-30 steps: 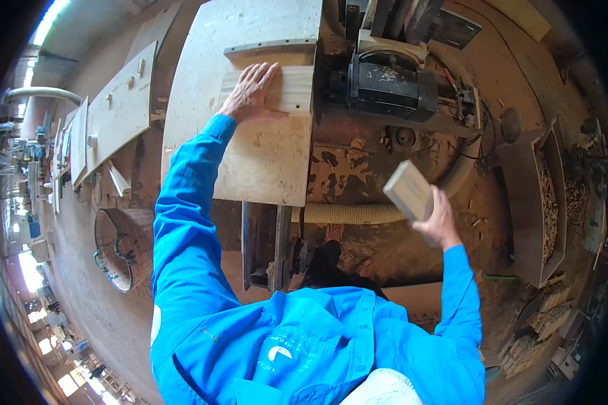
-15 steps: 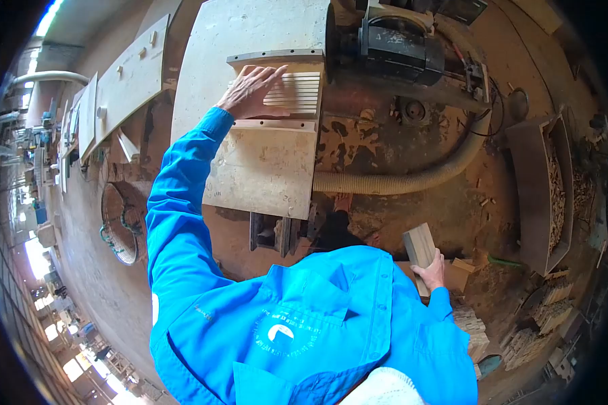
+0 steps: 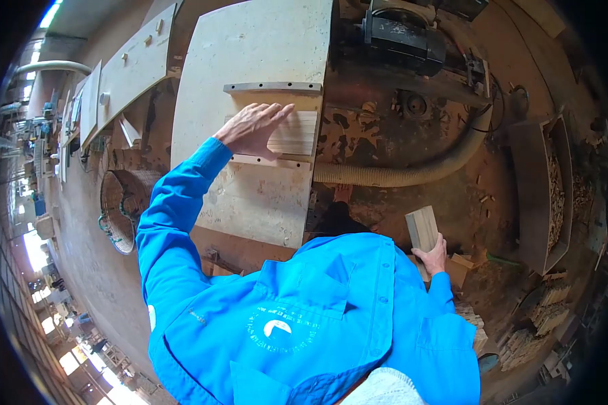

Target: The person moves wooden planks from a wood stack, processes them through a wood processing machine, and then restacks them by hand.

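Along the bottom of the frame, nearest: one blue jacket, worn, its sleeves reaching to both hands.

Right of centre: right hand, fingers closed around the lower end of a wooden block. Just beside it, a brown carton; lower down, stacked wood, partly hidden by the sleeve.

Upper centre: left hand, spread wide, thumb well apart from fingers, over wooden pieces laid side by side; contact beneath the palm cannot be told. Near rail below the pieces, far rail above, both dotted with dark holes; together they bound the pieces on two sides.

Tabletop: pale, scuffed, bare surface left of the rails and below them. Its right edge falls just beyond the rail ends; open air lies between that edge and the block.

Beyond the right edge: ribbed hose, curving across the brown, littered floor and up to the right; dark motor at upper right.

Left of frame: woven basket, apart from the table.

Right margin: open-topped bin with wood scraps; wood piles below.

Far upper left: second tabletop with small knobs; bright windows at the left margin.
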`<state>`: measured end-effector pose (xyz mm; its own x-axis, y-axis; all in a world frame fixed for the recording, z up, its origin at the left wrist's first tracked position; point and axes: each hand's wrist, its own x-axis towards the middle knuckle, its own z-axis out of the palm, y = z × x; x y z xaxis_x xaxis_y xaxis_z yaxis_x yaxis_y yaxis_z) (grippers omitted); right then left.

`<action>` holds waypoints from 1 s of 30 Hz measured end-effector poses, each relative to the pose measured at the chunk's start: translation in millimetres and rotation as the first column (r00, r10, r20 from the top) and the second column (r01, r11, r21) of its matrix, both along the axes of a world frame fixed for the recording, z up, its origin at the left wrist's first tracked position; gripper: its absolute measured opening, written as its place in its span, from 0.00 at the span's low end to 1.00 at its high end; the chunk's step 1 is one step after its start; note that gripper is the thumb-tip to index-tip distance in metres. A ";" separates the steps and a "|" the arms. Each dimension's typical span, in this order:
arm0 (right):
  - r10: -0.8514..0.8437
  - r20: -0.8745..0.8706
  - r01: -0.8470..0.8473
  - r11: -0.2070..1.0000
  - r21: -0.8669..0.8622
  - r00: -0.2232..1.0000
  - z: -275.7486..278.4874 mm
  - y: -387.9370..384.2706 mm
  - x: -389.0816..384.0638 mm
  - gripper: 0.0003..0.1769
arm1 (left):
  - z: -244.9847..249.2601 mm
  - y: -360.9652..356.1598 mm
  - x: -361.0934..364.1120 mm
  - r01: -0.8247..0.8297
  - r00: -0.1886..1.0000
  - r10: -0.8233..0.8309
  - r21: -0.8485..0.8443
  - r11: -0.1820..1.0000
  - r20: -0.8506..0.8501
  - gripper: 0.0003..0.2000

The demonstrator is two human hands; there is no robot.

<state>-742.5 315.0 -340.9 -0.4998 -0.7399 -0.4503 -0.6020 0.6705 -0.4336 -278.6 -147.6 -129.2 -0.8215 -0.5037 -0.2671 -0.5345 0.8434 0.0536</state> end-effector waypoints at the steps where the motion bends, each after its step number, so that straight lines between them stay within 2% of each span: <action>1: 0.001 0.000 -0.001 1.000 -0.001 1.000 2.5 -6.5 -3.1 0.68 | 2.2 1.4 0.6 -0.004 1.000 0.004 -0.009 1.000 -0.012 0.61; 4: 0.013 0.007 -0.013 1.000 -0.001 1.000 -4.7 -32.4 -16.1 0.68 | -1.7 -4.3 -3.5 -0.130 0.989 0.130 0.005 0.992 -0.067 0.62; 8: 0.033 0.016 -0.034 0.998 0.047 0.999 -1.7 -49.2 -27.1 0.68 | 3.2 -7.7 -7.1 -0.159 0.987 0.160 0.060 0.985 -0.013 0.63; 12: -0.019 0.021 0.018 0.998 0.062 1.000 5.0 -65.4 -34.5 0.69 | 6.6 -1.7 3.1 -0.059 0.995 0.056 -0.029 0.998 -0.083 0.63; 14: -0.049 0.096 0.049 0.999 0.006 0.994 13.1 -62.3 -40.3 0.69 | -1.8 -3.1 4.7 -0.188 0.970 0.195 0.056 0.981 -0.148 0.62; 15: -0.060 0.032 0.063 0.994 -0.094 0.998 -9.6 -47.3 -46.2 0.67 | -7.4 -4.9 3.8 -0.187 0.970 0.195 0.068 0.980 -0.142 0.62; 16: -0.060 0.067 0.066 0.993 -0.098 0.996 -0.1 -47.8 -47.4 0.66 | -11.7 -6.9 6.8 -0.177 0.973 0.187 0.084 0.981 -0.133 0.62; 17: -0.054 0.022 0.057 0.993 -0.107 0.998 2.0 -42.8 -48.2 0.64 | -12.0 -7.7 10.3 -0.172 0.977 0.182 0.099 0.980 -0.113 0.62; 19: -0.107 0.066 0.113 0.990 -0.085 0.992 11.9 -34.9 -48.1 0.65 | 8.4 -1.4 3.3 -0.140 0.986 0.146 0.079 0.987 -0.078 0.60; 20: -0.148 0.074 0.152 0.987 -0.051 0.986 12.8 -31.6 -48.4 0.68 | 30.7 6.3 -10.7 -0.147 0.981 0.160 0.123 0.982 -0.107 0.59; 21: -0.195 0.044 0.198 0.978 -0.064 0.980 4.1 -23.1 -49.0 0.66 | 42.0 11.8 -19.4 -0.123 0.982 0.125 0.027 0.992 -0.138 0.58; 24: -0.312 0.092 0.316 0.948 -0.034 0.946 1.6 -10.2 -52.1 0.69 | 76.4 18.5 -51.2 -0.159 0.972 0.163 0.034 0.987 -0.172 0.61; 26: -0.322 0.145 0.344 0.926 -0.158 0.935 -13.8 7.1 -46.4 0.71 | 109.7 33.9 -87.5 -0.238 0.949 0.260 0.134 0.962 -0.177 0.64; 28: -0.400 0.149 0.426 0.865 -0.265 0.904 -4.5 23.4 -30.5 0.68 | 105.3 29.4 -96.0 -0.103 0.932 0.143 0.136 0.985 -0.332 0.67; 30: -0.461 0.164 0.479 0.872 -0.098 0.872 41.8 35.1 -33.7 0.66 | 92.9 26.8 -129.0 0.041 0.882 0.028 0.135 0.990 -0.470 0.67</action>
<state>-776.2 350.1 -299.1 -0.7465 -0.4889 -0.4513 -0.1617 0.7912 -0.5897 -407.6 -120.8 -36.3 -0.8706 -0.4845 0.0853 -0.4121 0.8130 0.4114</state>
